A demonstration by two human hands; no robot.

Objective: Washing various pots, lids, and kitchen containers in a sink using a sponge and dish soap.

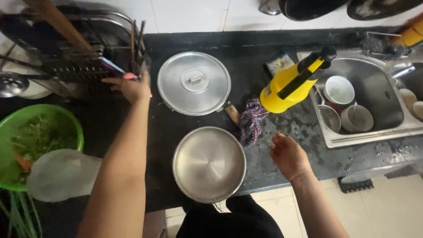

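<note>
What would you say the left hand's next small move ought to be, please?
Probably closing its fingers and lifting the pink-ended utensil out of the metal drying rack: the left hand already touches it there, while the right hand rests empty on the black countertop.

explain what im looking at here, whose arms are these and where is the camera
This is one picture from a camera worn on a person's head, looking down at their own two bare arms over a dark kitchen counter. No machine is involved.

The left hand reaches to the dish rack and touches a utensil with a pink end; whether the fingers have closed on it is hard to tell. The right hand rests open on the wet counter and holds nothing.

Between the arms sit a covered pot with a flat metal lid and an empty steel bowl. Beside them lie a knitted cloth and a yellow bottle. At the right is a sink with cups in it; at the left, a green bowl of greens.
</note>
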